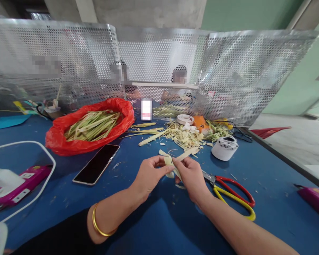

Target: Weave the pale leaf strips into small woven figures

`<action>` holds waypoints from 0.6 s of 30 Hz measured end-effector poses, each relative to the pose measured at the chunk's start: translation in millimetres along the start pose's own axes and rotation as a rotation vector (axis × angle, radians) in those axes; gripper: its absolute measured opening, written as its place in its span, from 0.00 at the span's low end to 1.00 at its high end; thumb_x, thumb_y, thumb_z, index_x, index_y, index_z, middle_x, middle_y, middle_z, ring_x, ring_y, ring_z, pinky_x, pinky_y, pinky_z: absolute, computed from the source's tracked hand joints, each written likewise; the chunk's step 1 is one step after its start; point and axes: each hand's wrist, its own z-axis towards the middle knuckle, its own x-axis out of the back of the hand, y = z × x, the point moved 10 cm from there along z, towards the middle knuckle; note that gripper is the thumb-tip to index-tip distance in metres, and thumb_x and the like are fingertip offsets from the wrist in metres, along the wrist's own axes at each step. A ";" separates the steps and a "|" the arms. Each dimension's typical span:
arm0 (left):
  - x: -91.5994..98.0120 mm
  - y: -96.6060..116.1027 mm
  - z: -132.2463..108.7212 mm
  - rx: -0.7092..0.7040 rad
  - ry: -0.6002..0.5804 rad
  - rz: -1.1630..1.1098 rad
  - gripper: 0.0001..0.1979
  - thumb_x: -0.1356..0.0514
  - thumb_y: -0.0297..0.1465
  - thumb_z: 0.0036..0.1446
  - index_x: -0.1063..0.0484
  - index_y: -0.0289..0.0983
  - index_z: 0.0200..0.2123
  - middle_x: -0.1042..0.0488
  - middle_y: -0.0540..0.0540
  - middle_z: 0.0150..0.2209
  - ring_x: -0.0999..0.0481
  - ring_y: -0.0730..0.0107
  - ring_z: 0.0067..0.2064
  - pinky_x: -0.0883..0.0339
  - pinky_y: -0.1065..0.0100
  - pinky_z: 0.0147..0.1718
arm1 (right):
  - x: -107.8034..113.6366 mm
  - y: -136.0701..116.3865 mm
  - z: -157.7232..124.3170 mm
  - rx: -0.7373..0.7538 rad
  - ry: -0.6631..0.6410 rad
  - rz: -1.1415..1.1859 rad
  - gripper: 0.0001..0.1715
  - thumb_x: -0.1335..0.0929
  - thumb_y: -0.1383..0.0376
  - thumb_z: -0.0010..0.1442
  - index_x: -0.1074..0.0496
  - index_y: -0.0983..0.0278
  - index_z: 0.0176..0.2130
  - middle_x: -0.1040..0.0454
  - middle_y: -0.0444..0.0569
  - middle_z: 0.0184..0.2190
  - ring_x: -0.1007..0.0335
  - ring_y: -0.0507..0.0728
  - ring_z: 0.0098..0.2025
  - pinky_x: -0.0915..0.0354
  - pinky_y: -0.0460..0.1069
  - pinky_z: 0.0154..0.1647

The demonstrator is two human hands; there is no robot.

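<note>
Both hands meet over the blue table (pixel 154 219) near its front middle. My left hand (pixel 149 175) pinches one end of a pale yellow leaf strip (pixel 172 159), fingers closed on it. My right hand (pixel 192 177) grips the same folded strip from the right, and the strip's long end sticks out toward the far right. A gold bangle (pixel 98 226) circles my left wrist. Scissors with red and yellow handles (pixel 234 194) lie on the table just right of my right hand.
A red plastic bag (pixel 69 141) of green leaf strips sits at the left, a dark phone (pixel 97 163) in front of it. A scrap pile (pixel 186 134) and a white round container (pixel 224 148) lie beyond. A perforated metal screen (pixel 159 71) walls the far edge, with people behind it.
</note>
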 end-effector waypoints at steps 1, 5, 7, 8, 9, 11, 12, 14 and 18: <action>1.2 -0.8 0.0 -0.004 0.015 0.002 0.11 0.32 0.32 0.43 0.22 0.34 0.33 0.21 0.46 0.32 0.25 0.67 0.34 0.34 0.67 0.39 | -1.5 1.2 -0.9 -0.023 -0.011 0.010 0.17 0.30 0.52 0.54 0.30 0.65 0.27 0.33 0.38 0.15 0.40 0.49 0.12 0.46 0.44 0.12; 10.1 -2.7 2.3 -0.015 0.081 -0.068 0.11 0.32 0.33 0.44 0.21 0.34 0.32 0.20 0.46 0.32 0.25 0.68 0.34 0.34 0.68 0.39 | -8.4 3.8 -6.2 -0.125 -0.069 0.096 0.21 0.29 0.49 0.52 0.32 0.65 0.27 0.33 0.39 0.14 0.40 0.48 0.12 0.43 0.43 0.14; 17.1 -1.8 4.1 -0.024 0.127 -0.114 0.11 0.31 0.33 0.44 0.21 0.34 0.32 0.21 0.46 0.32 0.25 0.68 0.35 0.34 0.69 0.40 | -13.2 2.1 -10.0 -0.148 -0.115 0.122 0.22 0.30 0.49 0.52 0.32 0.65 0.28 0.30 0.40 0.17 0.38 0.48 0.14 0.41 0.43 0.16; 20.5 -1.7 4.9 -0.022 0.149 -0.143 0.11 0.31 0.33 0.44 0.21 0.34 0.32 0.21 0.46 0.31 0.25 0.69 0.34 0.34 0.68 0.40 | -15.3 0.4 -12.0 -0.146 -0.136 0.120 0.22 0.30 0.49 0.53 0.32 0.65 0.28 0.29 0.41 0.18 0.37 0.48 0.14 0.40 0.43 0.17; 23.6 -1.6 5.7 -0.017 0.170 -0.174 0.11 0.31 0.33 0.44 0.20 0.35 0.32 0.21 0.47 0.30 0.25 0.69 0.33 0.33 0.68 0.40 | -16.9 -1.9 -13.7 -0.132 -0.155 0.110 0.21 0.31 0.49 0.54 0.32 0.65 0.28 0.28 0.42 0.19 0.36 0.48 0.15 0.40 0.43 0.18; 28.6 -1.3 7.1 -0.006 0.202 -0.231 0.12 0.30 0.32 0.42 0.20 0.35 0.33 0.22 0.48 0.30 0.25 0.71 0.32 0.32 0.68 0.39 | -16.7 -8.9 -15.9 -0.071 -0.161 0.083 0.19 0.32 0.51 0.55 0.32 0.64 0.29 0.27 0.42 0.20 0.35 0.48 0.16 0.39 0.43 0.20; 30.5 -1.0 7.7 -0.002 0.214 -0.254 0.12 0.30 0.32 0.41 0.20 0.35 0.33 0.22 0.48 0.30 0.26 0.71 0.31 0.32 0.68 0.38 | -14.8 -14.0 -16.5 -0.026 -0.149 0.074 0.17 0.32 0.52 0.56 0.32 0.63 0.31 0.27 0.42 0.21 0.35 0.49 0.17 0.38 0.44 0.20; 31.9 -0.1 9.0 0.001 0.215 -0.277 0.13 0.29 0.32 0.40 0.21 0.34 0.32 0.23 0.48 0.30 0.26 0.73 0.30 0.32 0.69 0.37 | -11.1 -26.3 -17.6 0.071 -0.136 0.066 0.14 0.33 0.55 0.57 0.30 0.62 0.38 0.25 0.42 0.23 0.33 0.50 0.18 0.35 0.46 0.23; 25.1 -0.1 10.5 0.018 0.139 -0.262 0.14 0.29 0.33 0.40 0.21 0.33 0.33 0.23 0.47 0.31 0.26 0.72 0.31 0.31 0.68 0.38 | -20.1 -44.9 -21.5 0.126 -0.319 0.099 0.15 0.34 0.60 0.55 0.25 0.63 0.41 0.21 0.48 0.31 0.25 0.54 0.26 0.29 0.50 0.33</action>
